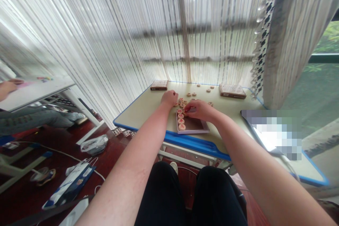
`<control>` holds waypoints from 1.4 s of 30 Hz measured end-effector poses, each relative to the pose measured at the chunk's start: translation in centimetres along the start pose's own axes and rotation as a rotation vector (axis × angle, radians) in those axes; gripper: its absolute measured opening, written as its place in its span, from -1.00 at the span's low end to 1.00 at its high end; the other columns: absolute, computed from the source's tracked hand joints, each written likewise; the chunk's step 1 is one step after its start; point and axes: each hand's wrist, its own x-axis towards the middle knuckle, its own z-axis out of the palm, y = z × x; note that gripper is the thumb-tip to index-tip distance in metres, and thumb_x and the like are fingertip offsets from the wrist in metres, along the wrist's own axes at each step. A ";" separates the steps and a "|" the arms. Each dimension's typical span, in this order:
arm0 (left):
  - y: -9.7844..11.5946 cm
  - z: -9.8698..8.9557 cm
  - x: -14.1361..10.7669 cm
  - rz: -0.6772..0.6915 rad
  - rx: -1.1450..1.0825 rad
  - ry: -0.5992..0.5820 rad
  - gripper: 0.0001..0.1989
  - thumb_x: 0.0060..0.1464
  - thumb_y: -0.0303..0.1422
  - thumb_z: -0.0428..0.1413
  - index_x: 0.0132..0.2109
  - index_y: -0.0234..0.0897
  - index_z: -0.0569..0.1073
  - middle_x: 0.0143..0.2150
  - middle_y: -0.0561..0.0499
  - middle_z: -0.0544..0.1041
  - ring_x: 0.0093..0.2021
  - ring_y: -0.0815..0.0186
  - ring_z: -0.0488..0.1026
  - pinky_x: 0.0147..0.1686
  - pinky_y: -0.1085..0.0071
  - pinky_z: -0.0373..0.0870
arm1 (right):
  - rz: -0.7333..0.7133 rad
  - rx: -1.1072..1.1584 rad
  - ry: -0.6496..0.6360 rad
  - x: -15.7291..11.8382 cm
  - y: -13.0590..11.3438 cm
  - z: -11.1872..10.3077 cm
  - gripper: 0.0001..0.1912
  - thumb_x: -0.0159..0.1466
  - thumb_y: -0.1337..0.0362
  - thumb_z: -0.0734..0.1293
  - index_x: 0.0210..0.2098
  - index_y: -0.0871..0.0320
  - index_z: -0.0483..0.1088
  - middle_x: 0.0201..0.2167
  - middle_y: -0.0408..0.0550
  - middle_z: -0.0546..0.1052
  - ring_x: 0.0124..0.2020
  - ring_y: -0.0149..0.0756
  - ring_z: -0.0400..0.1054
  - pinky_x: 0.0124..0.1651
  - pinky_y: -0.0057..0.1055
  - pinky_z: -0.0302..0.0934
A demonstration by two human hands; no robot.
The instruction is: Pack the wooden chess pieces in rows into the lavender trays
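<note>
A shallow box [196,125] lies on the table in front of me. Several round Chinese chess pieces [181,121] with red characters stand in a column along its left side. My right hand [198,108] reaches over the box's far left corner, its fingers pinched on a red-marked Chinese chess piece [185,112] beside the top of that column. Just beyond the box is a loose cluster of more pieces [181,102]. My left hand [170,97] is curled closed at the left edge of this cluster; whatever its fingers hold is hidden.
Scattered pieces [208,90] lie farther back on the blue-edged table [143,109]. Flat boxes stand at the back left [159,85] and back right [232,91]. A blurred-out device [270,134] sits at the right. At far left, another person's hand [10,86] rests on a white table.
</note>
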 end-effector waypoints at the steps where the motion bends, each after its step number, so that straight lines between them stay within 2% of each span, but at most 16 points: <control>1: 0.0 0.0 0.0 -0.005 0.001 -0.001 -0.69 0.09 -0.28 -0.12 -0.31 -0.30 0.48 -0.29 -0.13 0.52 -0.27 0.25 0.40 -0.27 0.38 0.25 | 0.000 -0.002 0.007 0.0 0.0 0.0 -0.81 -0.01 0.29 0.35 -0.35 0.10 0.48 -0.38 -0.12 0.51 -0.29 -0.29 0.33 -0.19 -0.41 0.18; 6: 0.1 0.2 0.1 -0.007 -0.021 0.043 -0.63 0.14 -0.24 -0.19 -0.30 -0.31 0.47 -0.26 -0.13 0.50 -0.24 0.27 0.40 -0.23 0.38 0.24 | 0.012 -0.005 0.061 -0.3 -0.2 -0.3 -0.79 0.02 0.29 0.32 -0.31 0.08 0.48 -0.34 -0.12 0.51 -0.21 -0.26 0.31 -0.11 -0.36 0.15; 11: 0.2 0.7 0.5 0.085 -0.146 0.109 -0.64 0.17 -0.23 -0.21 -0.24 -0.29 0.43 -0.25 -0.07 0.48 -0.18 0.31 0.37 -0.15 0.42 0.23 | 0.109 -0.031 0.270 -0.4 0.5 -0.6 -0.79 0.08 0.28 0.26 -0.30 0.08 0.48 -0.30 -0.09 0.50 -0.18 -0.25 0.30 -0.07 -0.33 0.14; 14: 0.0 1.0 1.0 0.134 -0.148 0.058 -0.59 0.19 -0.19 -0.26 -0.28 -0.28 0.43 -0.28 -0.07 0.47 -0.20 0.31 0.36 -0.16 0.41 0.23 | 0.312 -0.002 0.387 0.4 2.1 -0.9 -0.72 0.11 0.28 0.20 -0.24 0.12 0.46 -0.30 -0.07 0.50 -0.26 -0.30 0.33 -0.15 -0.35 0.19; 16: -0.2 1.3 1.4 0.135 -0.124 0.032 -0.54 0.20 -0.16 -0.29 -0.32 -0.29 0.42 -0.30 -0.09 0.47 -0.20 0.30 0.36 -0.16 0.40 0.23 | 0.447 -0.022 0.399 1.4 3.7 -1.3 -0.68 0.09 0.31 0.19 -0.19 0.16 0.45 -0.31 -0.04 0.51 -0.31 -0.30 0.35 -0.18 -0.35 0.21; 20: -0.6 1.8 2.2 0.108 -0.096 0.009 -0.49 0.20 -0.12 -0.34 -0.29 -0.30 0.41 -0.29 -0.12 0.47 -0.19 0.28 0.36 -0.16 0.39 0.22 | 0.534 -0.206 0.463 4.1 7.5 -2.7 -0.68 0.10 0.38 0.15 -0.26 0.18 0.49 -0.31 0.02 0.50 -0.23 -0.22 0.34 -0.11 -0.31 0.18; 24: -0.7 2.3 2.6 0.053 -0.137 0.024 -0.42 0.19 -0.07 -0.43 -0.15 -0.31 0.37 -0.19 -0.13 0.46 -0.12 0.27 0.36 -0.12 0.38 0.22 | 0.582 -0.337 0.426 6.6 11.6 -4.1 -0.72 0.05 0.40 0.22 -0.28 0.19 0.50 -0.16 0.09 0.43 -0.15 -0.16 0.29 -0.05 -0.27 0.14; 26: -0.7 2.4 2.7 0.018 -0.170 0.029 -0.38 0.17 -0.05 -0.47 -0.13 -0.30 0.37 -0.16 -0.13 0.47 -0.10 0.26 0.36 -0.10 0.38 0.21 | 0.626 -0.360 0.382 7.8 13.6 -4.2 -0.69 0.05 0.40 0.23 -0.22 0.22 0.47 -0.11 0.14 0.40 -0.11 -0.15 0.27 -0.02 -0.27 0.12; 31: -0.7 2.6 3.0 -0.019 -0.230 0.010 -0.32 0.15 -0.03 -0.52 -0.09 -0.27 0.39 -0.12 -0.11 0.48 -0.06 0.26 0.36 -0.07 0.38 0.21 | 0.734 -0.380 0.334 10.1 17.1 -2.5 -0.59 0.12 0.35 0.17 -0.04 0.27 0.35 -0.07 0.21 0.37 0.00 -0.12 0.21 0.02 -0.20 0.07; 36: -0.6 2.6 3.1 0.045 -0.228 -0.045 -0.33 0.14 0.00 -0.49 0.01 -0.19 0.37 -0.06 -0.06 0.46 -0.01 0.25 0.34 -0.03 0.37 0.17 | 0.811 -0.360 0.261 10.7 18.0 -0.8 -0.62 0.20 0.27 0.13 -0.11 0.35 0.39 -0.08 0.34 0.36 0.00 -0.01 0.22 -0.02 -0.14 0.09; 39: -0.6 2.6 3.1 0.036 -0.225 -0.065 -0.34 0.13 0.04 -0.46 0.04 -0.15 0.35 -0.03 -0.05 0.45 0.01 0.24 0.32 -0.02 0.36 0.16 | 0.813 -0.366 0.242 10.5 17.5 -0.9 -0.62 0.19 0.30 0.17 -0.09 0.42 0.37 -0.07 0.42 0.34 0.02 0.05 0.21 -0.01 -0.11 0.08; 42: -0.7 2.7 3.0 0.040 -0.232 -0.070 -0.34 0.12 0.05 -0.44 0.04 -0.14 0.35 -0.02 -0.05 0.44 0.02 0.23 0.31 -0.01 0.35 0.16 | 0.793 -0.395 0.208 10.2 16.4 -1.7 -0.66 0.13 0.40 0.21 -0.13 0.40 0.41 -0.12 0.35 0.40 -0.06 -0.03 0.29 -0.04 -0.18 0.12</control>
